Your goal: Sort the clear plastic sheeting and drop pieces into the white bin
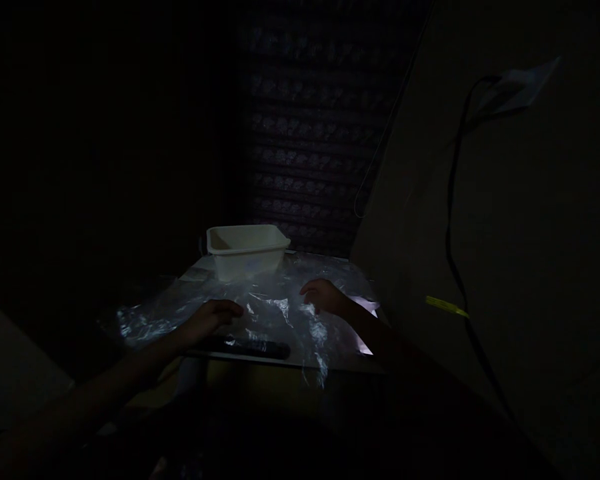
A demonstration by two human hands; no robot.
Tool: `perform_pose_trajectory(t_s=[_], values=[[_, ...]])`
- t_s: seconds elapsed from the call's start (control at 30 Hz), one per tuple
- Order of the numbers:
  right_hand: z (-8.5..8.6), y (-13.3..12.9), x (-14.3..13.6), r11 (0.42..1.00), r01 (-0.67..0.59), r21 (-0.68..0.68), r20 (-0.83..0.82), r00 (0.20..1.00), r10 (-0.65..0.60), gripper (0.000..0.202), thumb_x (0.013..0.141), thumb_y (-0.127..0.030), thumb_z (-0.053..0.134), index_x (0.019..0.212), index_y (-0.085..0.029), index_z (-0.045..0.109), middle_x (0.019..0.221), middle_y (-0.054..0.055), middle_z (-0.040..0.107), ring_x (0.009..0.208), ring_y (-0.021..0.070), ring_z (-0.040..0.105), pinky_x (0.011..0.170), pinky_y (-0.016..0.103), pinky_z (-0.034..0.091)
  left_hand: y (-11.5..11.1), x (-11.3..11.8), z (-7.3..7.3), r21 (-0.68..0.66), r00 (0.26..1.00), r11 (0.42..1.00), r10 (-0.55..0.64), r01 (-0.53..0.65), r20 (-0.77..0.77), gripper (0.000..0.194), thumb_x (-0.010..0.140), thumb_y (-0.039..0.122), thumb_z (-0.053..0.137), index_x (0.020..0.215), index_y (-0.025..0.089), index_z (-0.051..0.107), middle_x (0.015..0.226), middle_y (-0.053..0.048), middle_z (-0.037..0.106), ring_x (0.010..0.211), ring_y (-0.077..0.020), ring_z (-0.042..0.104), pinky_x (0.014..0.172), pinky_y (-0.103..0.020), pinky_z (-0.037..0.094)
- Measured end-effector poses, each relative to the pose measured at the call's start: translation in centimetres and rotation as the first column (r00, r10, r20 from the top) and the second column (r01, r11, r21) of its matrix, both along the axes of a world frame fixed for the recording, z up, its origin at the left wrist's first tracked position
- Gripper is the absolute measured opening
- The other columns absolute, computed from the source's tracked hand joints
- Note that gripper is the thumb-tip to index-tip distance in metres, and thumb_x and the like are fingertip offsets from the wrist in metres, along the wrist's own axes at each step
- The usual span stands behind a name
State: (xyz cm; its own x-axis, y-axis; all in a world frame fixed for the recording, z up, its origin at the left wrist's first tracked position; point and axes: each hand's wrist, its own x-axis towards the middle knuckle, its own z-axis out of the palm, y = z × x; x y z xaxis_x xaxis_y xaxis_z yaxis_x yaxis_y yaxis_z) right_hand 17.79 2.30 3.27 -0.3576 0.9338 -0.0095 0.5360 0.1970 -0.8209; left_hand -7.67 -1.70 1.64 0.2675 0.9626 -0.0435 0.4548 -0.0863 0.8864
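Note:
Clear plastic film (pixel 275 310) lies crumpled over a small table (pixel 300 361) in very dim light. My left hand (pixel 211 319) is over the film at the left, its fingers slightly bent and apart, with nothing visible in it. At the right, my right hand (pixel 324 297) hovers over or rests on the film, fingers curved; whether it pinches the film is too dark to tell. A dark cylindrical object (pixel 267 348) lies along the front edge, partly beneath the film, near my left hand.
A cream plastic tub (pixel 250 255) stands at the back left of the table. A bright sheet (pixel 365 323) shows behind my right forearm. Along the right wall a black cable (pixel 450 227) with a yellow tag (pixel 445 306) hangs from a socket plate (pixel 517 88).

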Motion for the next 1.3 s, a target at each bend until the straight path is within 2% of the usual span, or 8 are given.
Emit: perform_pose_trajectory(t_s=[0.13,0.37,0.5,0.63,0.8,0.97,1.07,1.3], values=[[0.7,0.6,-1.6,0.998,0.011,0.065,0.003,1.0,-0.011,0.016,0.059,-0.008,0.039,0.063,-0.013,0.054,0.05,-0.002,0.051,0.036,0.0033,0.043,0.034,0.014,0.033,-0.2,0.2,0.1,-0.007,0.999,1.0,0.022,-0.021,0.025,0.023,0.057,0.033,0.041,0.059,0.016,0.056,0.067,-0.004,0.06,0.066,-0.0165,0.054,0.06,-0.026,0.041],[0.9,2.1,-7.5,0.989,-0.149,0.015,0.071,0.987,0.147,0.017,0.064,-0.012,0.038,0.068,-0.013,0.055,0.062,0.002,0.057,0.045,0.0058,0.05,0.039,0.016,0.035,-1.1,0.8,0.3,0.159,0.979,0.987,0.038,-0.006,-0.2,0.02,0.057,0.033,0.042,0.056,0.019,0.056,0.059,0.0,0.058,0.06,-0.0152,0.053,0.056,-0.023,0.039],[0.7,3.4,-9.6,0.953,-0.22,0.206,0.334,0.932,0.143,0.016,0.061,-0.011,0.043,0.07,-0.013,0.057,0.064,0.002,0.056,0.054,0.009,0.052,0.051,0.019,0.038,-1.4,0.8,0.4,0.205,0.972,0.978,0.083,-0.037,-0.219,0.019,0.057,0.029,0.041,0.062,0.018,0.056,0.067,-0.002,0.059,0.065,-0.0153,0.053,0.059,-0.023,0.04],[0.9,3.4,-10.9,0.859,-0.262,0.44,0.459,0.888,0.036,0.033,0.059,-0.017,0.047,0.092,-0.019,0.05,0.083,0.003,0.053,0.073,0.0122,0.05,0.063,0.021,0.037,-1.6,0.5,0.4,0.219,0.968,0.976,0.07,-0.016,-0.242,0.021,0.055,0.024,0.04,0.066,0.016,0.056,0.074,-0.005,0.059,0.069,-0.0162,0.053,0.062,-0.024,0.04],[0.9,3.6,-12.2,0.838,-0.292,0.46,0.538,0.843,-0.002,0.025,0.061,-0.023,0.046,0.084,-0.019,0.054,0.088,0.005,0.048,0.074,0.0144,0.049,0.063,0.025,0.037,-2.0,0.4,0.2,0.217,0.961,0.976,0.031,0.031,-0.274,0.022,0.056,0.019,0.04,0.071,0.015,0.055,0.077,-0.005,0.057,0.07,-0.0153,0.053,0.063,-0.024,0.04],[0.8,5.2,-12.5,0.848,-0.252,0.467,0.355,0.931,0.081,0.013,0.061,-0.017,0.045,0.066,-0.015,0.057,0.075,0.004,0.053,0.07,0.0122,0.05,0.062,0.022,0.037,-2.0,0.4,-0.4,0.221,0.974,0.975,0.022,0.029,-0.225,0.022,0.056,0.016,0.041,0.074,0.016,0.052,0.082,-0.006,0.055,0.073,-0.0148,0.052,0.064,-0.025,0.041],[0.8,5.7,-12.3,0.908,-0.155,0.39,0.142,0.984,0.107,0.011,0.06,-0.014,0.045,0.063,-0.012,0.055,0.064,0.002,0.055,0.058,0.0087,0.051,0.055,0.019,0.039,-2.0,0.5,-1.0,0.223,0.991,0.973,0.09,-0.066,-0.102,0.031,0.058,0.019,0.043,0.089,0.016,0.044,0.091,-0.007,0.05,0.075,-0.0152,0.051,0.059,-0.026,0.043],[0.2,5.5,-11.8,0.97,-0.048,0.238,-0.108,0.991,0.076,0.01,0.059,-0.012,0.045,0.062,-0.011,0.054,0.054,-0.002,0.051,0.036,0.003,0.045,0.04,0.015,0.037,-1.3,1.1,-2.2,0.138,0.98,0.97,0.192,-0.198,0.056,0.05,0.056,0.024,0.048,0.101,0.017,0.026,0.1,-0.01,0.041,0.062,-0.011,0.052,0.051,-0.025,0.042]])
